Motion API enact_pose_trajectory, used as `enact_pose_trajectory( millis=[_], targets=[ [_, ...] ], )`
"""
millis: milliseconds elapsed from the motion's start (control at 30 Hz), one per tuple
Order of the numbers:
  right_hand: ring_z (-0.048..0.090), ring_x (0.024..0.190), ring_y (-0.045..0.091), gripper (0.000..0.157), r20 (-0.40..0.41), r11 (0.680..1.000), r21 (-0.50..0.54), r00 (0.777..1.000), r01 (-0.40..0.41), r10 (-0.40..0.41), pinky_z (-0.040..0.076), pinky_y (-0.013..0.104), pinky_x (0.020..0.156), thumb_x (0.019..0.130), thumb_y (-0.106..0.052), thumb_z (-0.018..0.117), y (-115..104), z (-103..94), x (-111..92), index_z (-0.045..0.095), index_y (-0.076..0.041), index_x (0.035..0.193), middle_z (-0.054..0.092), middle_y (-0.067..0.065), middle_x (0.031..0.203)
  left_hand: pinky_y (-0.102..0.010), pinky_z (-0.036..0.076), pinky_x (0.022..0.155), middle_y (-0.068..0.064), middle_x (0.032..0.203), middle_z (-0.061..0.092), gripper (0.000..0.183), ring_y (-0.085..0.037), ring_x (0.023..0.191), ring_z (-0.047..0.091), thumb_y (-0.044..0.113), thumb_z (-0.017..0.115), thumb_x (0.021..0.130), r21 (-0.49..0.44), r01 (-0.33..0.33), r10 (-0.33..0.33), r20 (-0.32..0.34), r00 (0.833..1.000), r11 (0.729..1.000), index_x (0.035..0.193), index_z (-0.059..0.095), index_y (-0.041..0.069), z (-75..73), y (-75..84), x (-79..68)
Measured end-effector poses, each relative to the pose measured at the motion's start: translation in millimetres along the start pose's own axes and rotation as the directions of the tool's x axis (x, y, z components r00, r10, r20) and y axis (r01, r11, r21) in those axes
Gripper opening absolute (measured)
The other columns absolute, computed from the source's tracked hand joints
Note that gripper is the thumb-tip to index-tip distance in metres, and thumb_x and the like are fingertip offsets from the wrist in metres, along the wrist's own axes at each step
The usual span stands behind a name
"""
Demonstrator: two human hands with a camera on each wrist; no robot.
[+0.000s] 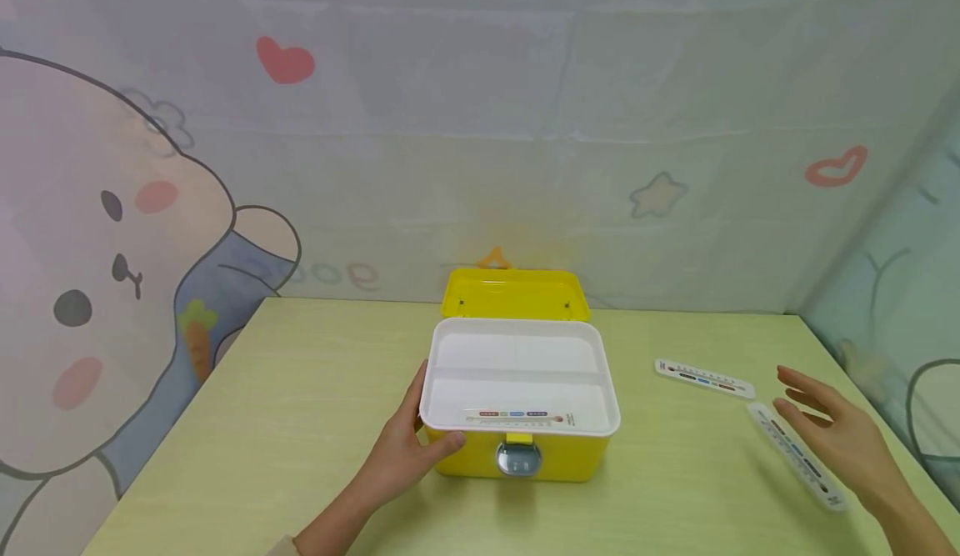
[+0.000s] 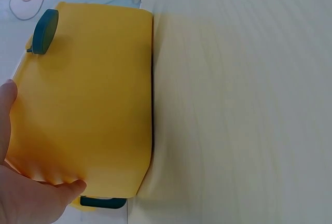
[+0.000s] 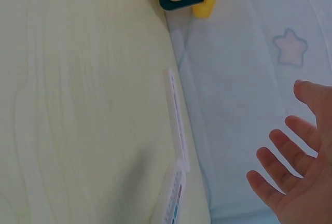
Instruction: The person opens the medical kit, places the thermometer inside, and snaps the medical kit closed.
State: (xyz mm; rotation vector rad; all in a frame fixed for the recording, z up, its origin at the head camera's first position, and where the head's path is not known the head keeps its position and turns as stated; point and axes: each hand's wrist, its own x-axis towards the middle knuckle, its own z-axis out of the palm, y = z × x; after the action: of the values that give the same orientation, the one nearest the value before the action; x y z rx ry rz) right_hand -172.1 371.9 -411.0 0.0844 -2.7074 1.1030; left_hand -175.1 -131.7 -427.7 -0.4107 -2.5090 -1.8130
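A yellow storage box (image 1: 555,459) with a grey latch stands on the table, its lid (image 1: 517,296) tipped back. My left hand (image 1: 408,454) grips the box by its left side, thumb at the front corner. The white two-compartment tray (image 1: 517,356) sits at the box's top, with a thermometer strip (image 1: 517,418) lying in its front compartment. My right hand (image 1: 843,435) hovers with spread fingers and nothing in it, over a second thermometer strip (image 1: 797,456). A third thermometer strip (image 1: 705,378) lies farther back on the table.
The pale wood-grain table (image 1: 285,423) meets a printed cloth backdrop (image 1: 465,122) at its back edge. Another cloth panel (image 1: 915,314) borders the right side. The box's lid stands close to the back cloth.
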Motion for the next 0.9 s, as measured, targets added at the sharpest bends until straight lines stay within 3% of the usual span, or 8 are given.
enact_pose_trajectory(
  millis=[133,200,367,467,567,600,700,900],
  targets=[
    [0.034,0.091,-0.028,0.059,-0.013,0.997,-0.062,0.999,-0.045,0.044,0.04,0.004,0.066,0.091,-0.038,0.055,10.7,1.3,-2.1,0.038,-0.012,0.141,0.036,-0.036,0.115,-0.046,0.039,0.096,0.003,0.14,0.041,0.1,-0.021,0.112,0.051,0.024,0.075,0.077,0.005,-0.008,0.008,0.0,1.0,1.0,0.149,0.007,0.031,0.1,0.3,0.2],
    [0.032,0.087,-0.029,0.062,-0.012,0.992,-0.102,0.997,-0.078,0.077,0.044,0.01,0.065,0.091,-0.041,0.054,16.0,1.4,-3.7,0.038,-0.009,0.141,0.04,-0.029,0.119,-0.045,0.04,0.094,0.002,0.14,0.042,0.099,-0.021,0.111,0.051,0.024,0.075,0.077,0.008,-0.009,0.009,0.0,1.0,1.0,0.149,0.007,0.031,0.2,0.4,0.2],
    [0.03,0.084,-0.023,0.069,0.026,0.972,-0.158,0.984,-0.172,0.178,0.048,0.044,0.073,0.09,-0.048,0.051,27.7,1.4,-8.2,0.034,-0.006,0.142,0.044,0.016,0.138,-0.044,0.04,0.095,0.004,0.14,0.041,0.099,-0.02,0.112,0.051,0.024,0.075,0.077,0.005,-0.005,0.005,0.002,1.0,1.0,0.148,0.007,0.033,-0.2,0.1,-0.3],
    [0.03,0.085,-0.02,0.07,0.04,0.965,-0.175,0.977,-0.198,0.208,0.044,0.051,0.074,0.091,-0.05,0.049,33.4,0.8,-10.2,0.032,-0.005,0.142,0.039,0.029,0.136,-0.044,0.039,0.096,0.004,0.14,0.041,0.099,-0.02,0.113,0.05,0.024,0.075,0.077,0.006,-0.006,0.006,0.003,1.0,1.0,0.148,0.007,0.033,-0.1,-0.3,-0.4],
    [0.05,0.094,-0.001,0.071,0.053,0.959,-0.192,0.973,-0.21,0.224,0.044,0.053,0.073,0.091,-0.049,0.048,36.9,0.6,-12.0,0.031,-0.003,0.142,0.038,0.031,0.135,-0.044,0.04,0.095,0.004,0.14,0.041,0.099,-0.021,0.113,0.05,0.024,0.075,0.077,0.003,-0.009,0.009,0.005,1.0,1.0,0.148,0.007,0.032,0.0,-0.5,-0.5],
    [0.054,0.099,0.012,0.071,0.057,0.955,-0.204,0.972,-0.214,0.23,0.044,0.053,0.073,0.092,-0.049,0.048,37.7,0.9,-12.4,0.031,-0.002,0.142,0.038,0.032,0.135,-0.044,0.04,0.095,0.004,0.14,0.04,0.099,-0.021,0.113,0.05,0.024,0.075,0.077,0.001,-0.011,0.011,0.006,1.0,1.0,0.148,0.008,0.032,0.0,-0.4,-0.5],
    [0.042,0.111,0.047,0.074,0.097,0.946,-0.225,0.961,-0.233,0.259,0.043,0.054,0.073,0.092,-0.051,0.044,39.3,1.2,-13.3,0.027,0.001,0.142,0.035,0.033,0.136,-0.043,0.041,0.095,0.004,0.14,0.041,0.099,-0.02,0.112,0.051,0.023,0.076,0.076,-0.004,-0.014,0.014,0.011,1.0,1.0,0.148,0.008,0.032,-0.4,0.1,-0.7],
    [0.04,0.113,0.051,0.081,0.17,0.93,-0.244,0.932,-0.276,0.322,0.043,0.055,0.073,0.092,-0.057,0.039,44.2,1.7,-12.1,0.023,0.005,0.142,0.032,0.035,0.136,-0.042,0.041,0.094,0.004,0.139,0.041,0.099,-0.02,0.112,0.051,0.024,0.076,0.076,0.0,-0.013,0.013,0.011,1.0,1.0,0.148,0.008,0.032,-0.7,0.2,-0.5]
  ],
)
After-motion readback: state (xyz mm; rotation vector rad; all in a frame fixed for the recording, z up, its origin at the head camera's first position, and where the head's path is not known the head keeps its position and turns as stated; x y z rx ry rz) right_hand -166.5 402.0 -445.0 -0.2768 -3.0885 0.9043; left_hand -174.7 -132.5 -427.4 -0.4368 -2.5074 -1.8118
